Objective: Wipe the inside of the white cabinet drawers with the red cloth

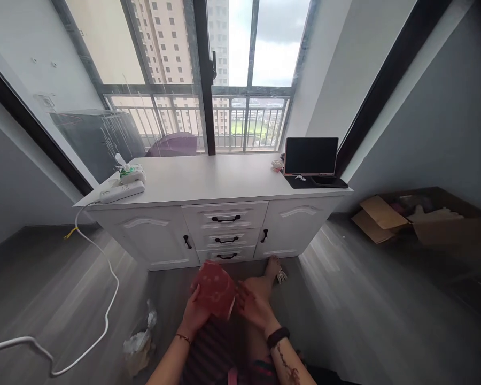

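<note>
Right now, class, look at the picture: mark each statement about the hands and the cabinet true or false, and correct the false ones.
1. Both hands hold a red object. True: left hand, right hand.
2. The tablet stands on the floor. False: it stands on the white cabinet.
3. A power strip lies on the cabinet's left end. True.
4. The cabinet drawers are pulled open. False: they are closed.

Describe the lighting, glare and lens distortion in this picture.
Head view: daylight through the window is bright, the sky nearly washed out; the white cabinet top is evenly lit, the floor darker. The wide lens bends walls and window frames outward. Both hands, left and right, hold a red cloth, slightly soft.
</note>
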The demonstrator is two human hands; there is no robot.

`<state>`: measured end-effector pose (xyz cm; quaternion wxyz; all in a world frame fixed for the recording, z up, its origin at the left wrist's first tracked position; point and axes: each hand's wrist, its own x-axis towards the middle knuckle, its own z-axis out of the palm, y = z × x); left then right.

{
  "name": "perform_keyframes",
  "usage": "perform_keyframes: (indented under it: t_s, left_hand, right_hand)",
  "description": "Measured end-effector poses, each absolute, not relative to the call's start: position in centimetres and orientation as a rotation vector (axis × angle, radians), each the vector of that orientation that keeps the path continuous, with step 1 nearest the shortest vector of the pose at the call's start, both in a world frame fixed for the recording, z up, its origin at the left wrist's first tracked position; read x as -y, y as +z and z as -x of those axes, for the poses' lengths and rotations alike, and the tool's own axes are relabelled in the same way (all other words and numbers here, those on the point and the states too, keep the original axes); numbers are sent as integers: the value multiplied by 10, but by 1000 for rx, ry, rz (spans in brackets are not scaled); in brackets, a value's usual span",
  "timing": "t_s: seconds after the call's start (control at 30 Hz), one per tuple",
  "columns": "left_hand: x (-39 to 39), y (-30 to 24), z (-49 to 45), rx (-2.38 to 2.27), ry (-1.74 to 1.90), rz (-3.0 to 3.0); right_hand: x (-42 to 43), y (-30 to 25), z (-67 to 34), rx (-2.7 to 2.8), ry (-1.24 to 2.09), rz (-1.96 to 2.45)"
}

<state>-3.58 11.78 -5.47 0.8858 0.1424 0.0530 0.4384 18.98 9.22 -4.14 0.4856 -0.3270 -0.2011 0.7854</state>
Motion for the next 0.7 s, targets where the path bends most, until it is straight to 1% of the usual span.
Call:
perform_keyframes:
  t_s: [0.07,0.2,0.43,0.6,0.7]
  left_hand:
    - [-115,-56,33,-69,937,-290]
    - [-115,-54,26,-86,967,-277]
    - [-113,-53,24,-173,955,-233]
    - [-99,-39,17,-228,976,-160]
    - [-93,-30,14,-396,1011,-94]
  right_hand:
    - [-91,-34,-191,585,1860,824]
    - [-86,-24,-203,604,1865,813]
    - [-75,-38,-222,206,1984,470]
    - [-83,-47,-201,134,2049,499]
    - [-93,-47,-188,117,2084,521]
